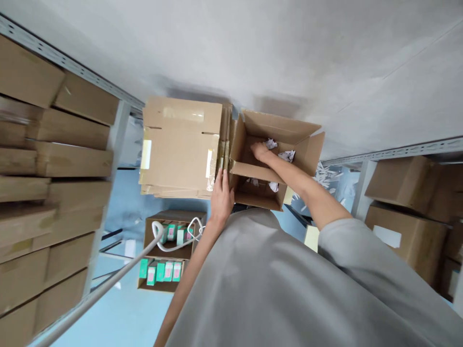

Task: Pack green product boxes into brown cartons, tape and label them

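My grey shirt (260,274) looms nearest. My right hand (259,150), grip unclear, is inside the box (277,124) at one o'clock, probably arranging crumpled paper (287,155); next it likely wants spreading. My left hand (222,198), unclenched, touches flattened cartons (181,164) at ten.

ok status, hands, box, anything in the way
Right hand inside open box. Left hand at edge of cardboard stack. Crumpled paper beside right hand, not visibly blocking.

A big gray wall (307,43) fills twelve o'clock, with a thin line (423,50) at two and soft shadows (278,103) at eleven and one. A metal shelf (123,123) with little holes stands at nine o'clock, another metal shelf (361,188) at three. The light blue floor (144,315) shows at seven.
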Tool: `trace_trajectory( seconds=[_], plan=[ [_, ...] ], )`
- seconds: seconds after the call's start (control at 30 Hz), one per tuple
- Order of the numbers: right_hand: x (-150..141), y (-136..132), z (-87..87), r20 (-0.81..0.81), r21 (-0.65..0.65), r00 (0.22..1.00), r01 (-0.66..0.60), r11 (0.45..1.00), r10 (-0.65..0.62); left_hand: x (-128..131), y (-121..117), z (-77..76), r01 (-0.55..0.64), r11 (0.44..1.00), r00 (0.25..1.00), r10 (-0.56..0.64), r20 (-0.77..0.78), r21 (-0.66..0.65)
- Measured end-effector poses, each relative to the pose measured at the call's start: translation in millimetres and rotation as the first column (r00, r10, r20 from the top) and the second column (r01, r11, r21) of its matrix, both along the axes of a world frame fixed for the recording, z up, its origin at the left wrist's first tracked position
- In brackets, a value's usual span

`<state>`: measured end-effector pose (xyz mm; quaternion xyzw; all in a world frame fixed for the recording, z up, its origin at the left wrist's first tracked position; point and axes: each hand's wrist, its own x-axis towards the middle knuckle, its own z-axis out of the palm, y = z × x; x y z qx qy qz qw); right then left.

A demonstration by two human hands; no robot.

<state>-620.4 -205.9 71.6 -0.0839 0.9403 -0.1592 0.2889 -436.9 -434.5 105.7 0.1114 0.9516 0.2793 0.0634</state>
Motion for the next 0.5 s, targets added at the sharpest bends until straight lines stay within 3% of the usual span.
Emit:
trace_trajectory(
  seconds=[0.1,0.17,0.27,0.33,0.4,0.5],
  plan=[
    [6.9,23.9,27.0,-0.086,0.043,0.995,0.064,0.997,-0.060,0.1,-2.3,-5.4,-0.029,0.999,0.999,0.028,0.029,0.023],
    [30.2,40.3,61.2,-0.264,-0.053,0.953,0.139,0.989,-0.148,0.5,-4.0,-9.7,-0.058,0.997,0.996,0.055,0.072,0.042],
    [95.7,52.2,119.3,-0.395,-0.254,0.865,0.221,0.942,-0.309,1.2,-5.4,-15.8,-0.105,0.992,0.988,0.096,0.124,0.070],
    [146.6,48.7,142.0,-0.372,-0.342,0.841,0.269,0.901,-0.392,1.0,-4.9,-19.6,-0.133,0.987,0.984,0.120,0.131,0.092],
    [188.4,39.7,141.7,-0.305,-0.387,0.853,0.295,0.873,-0.424,-0.2,-3.1,-23.0,-0.149,0.983,0.983,0.135,0.124,0.110],
    [222.1,27.8,110.0,-0.200,-0.313,0.870,0.379,0.871,-0.451,-2.1,1.5,-26.6,-0.152,0.982,0.983,0.138,0.124,0.111]
  ],
)
